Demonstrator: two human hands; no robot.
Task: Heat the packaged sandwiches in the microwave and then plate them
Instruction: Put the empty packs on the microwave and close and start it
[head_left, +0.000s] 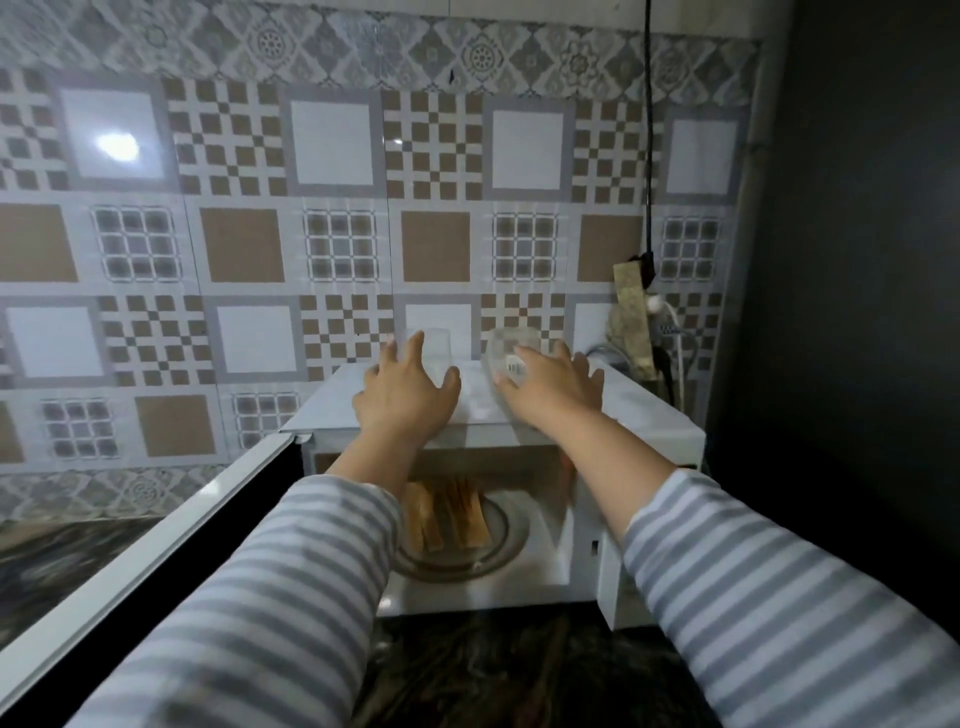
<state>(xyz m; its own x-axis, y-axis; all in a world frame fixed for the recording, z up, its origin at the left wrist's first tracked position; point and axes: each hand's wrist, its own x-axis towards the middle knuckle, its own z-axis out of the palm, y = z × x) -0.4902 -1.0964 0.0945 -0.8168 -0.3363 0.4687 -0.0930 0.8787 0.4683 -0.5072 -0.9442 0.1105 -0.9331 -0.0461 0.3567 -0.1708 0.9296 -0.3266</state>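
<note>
- On top of the microwave (649, 415), your left hand (402, 397) and right hand (553, 387) reach with fingers spread wide, each at a clear plastic package (511, 353); whether they grip, you cannot tell.
- Its door (156, 530) swings open to the left.
- Sandwiches (447, 514) lie on the turntable (506, 530) inside, long axes running near to far.
- Dark bench (493, 670) lies below.

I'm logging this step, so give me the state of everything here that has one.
White microwave: door swung open.
Toasted sandwich halves: unwrapped, on the glass turntable inside.
Clear plastic packages: empty, on the microwave's top.
Left hand: open, at one package.
Right hand: open, at the other.
</note>
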